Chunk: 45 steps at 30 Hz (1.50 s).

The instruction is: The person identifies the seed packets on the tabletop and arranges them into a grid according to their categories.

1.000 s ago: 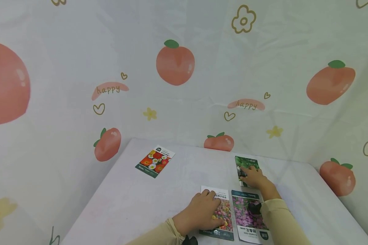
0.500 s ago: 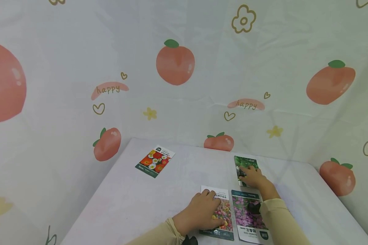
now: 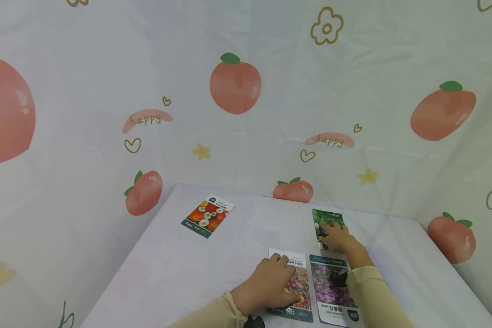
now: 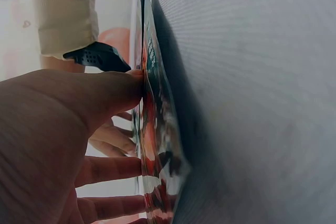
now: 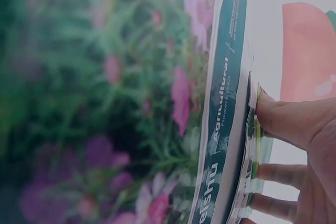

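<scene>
My left hand (image 3: 268,282) lies over a seed packet with a mixed-flower picture (image 3: 298,284). In the left wrist view its thumb and spread fingertips touch the packet's face. Farther back on the right, my right hand (image 3: 341,238) rests its fingertips on a green seed packet (image 3: 330,216), covering its middle. Under the right forearm lies a packet with pink-purple flowers (image 3: 328,284), close beside the mixed-flower one; its flower print (image 5: 181,98) fills much of the right wrist view. A packet with orange and white flowers (image 3: 207,216) lies apart at the back left.
The packets lie flat on a white-covered table (image 3: 168,273). Behind it hangs a pale cloth (image 3: 246,150) printed with peaches, meeting the table's back edge. A dark wrist device (image 3: 338,279) sits at the right sleeve's cuff.
The green packet and my right hand have slid slightly to the left. My left hand and the other packets stay where they were.
</scene>
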Each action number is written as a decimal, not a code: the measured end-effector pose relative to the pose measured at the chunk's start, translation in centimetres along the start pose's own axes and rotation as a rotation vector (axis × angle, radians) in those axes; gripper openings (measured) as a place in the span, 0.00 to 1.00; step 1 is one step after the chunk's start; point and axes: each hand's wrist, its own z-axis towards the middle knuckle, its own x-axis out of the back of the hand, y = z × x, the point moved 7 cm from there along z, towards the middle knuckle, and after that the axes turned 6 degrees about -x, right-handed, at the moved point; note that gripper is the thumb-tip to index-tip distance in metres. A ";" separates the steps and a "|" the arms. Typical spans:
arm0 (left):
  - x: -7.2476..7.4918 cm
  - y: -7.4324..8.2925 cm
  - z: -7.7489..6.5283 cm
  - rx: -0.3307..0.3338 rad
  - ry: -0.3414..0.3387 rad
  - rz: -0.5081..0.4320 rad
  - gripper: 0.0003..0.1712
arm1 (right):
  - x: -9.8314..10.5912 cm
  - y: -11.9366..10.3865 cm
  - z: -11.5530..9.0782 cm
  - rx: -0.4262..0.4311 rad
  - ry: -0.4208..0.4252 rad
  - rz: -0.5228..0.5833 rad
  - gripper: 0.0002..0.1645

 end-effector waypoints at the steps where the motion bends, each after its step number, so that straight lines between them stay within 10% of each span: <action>1: 0.0 0.0 0.0 0.001 -0.002 0.000 0.30 | 0.0 0.0 0.0 0.003 0.001 -0.005 0.37; 45: 0.2 0.1 -0.1 -0.014 0.003 -0.004 0.30 | -0.2 -1.3 0.1 -0.007 0.008 -0.014 0.37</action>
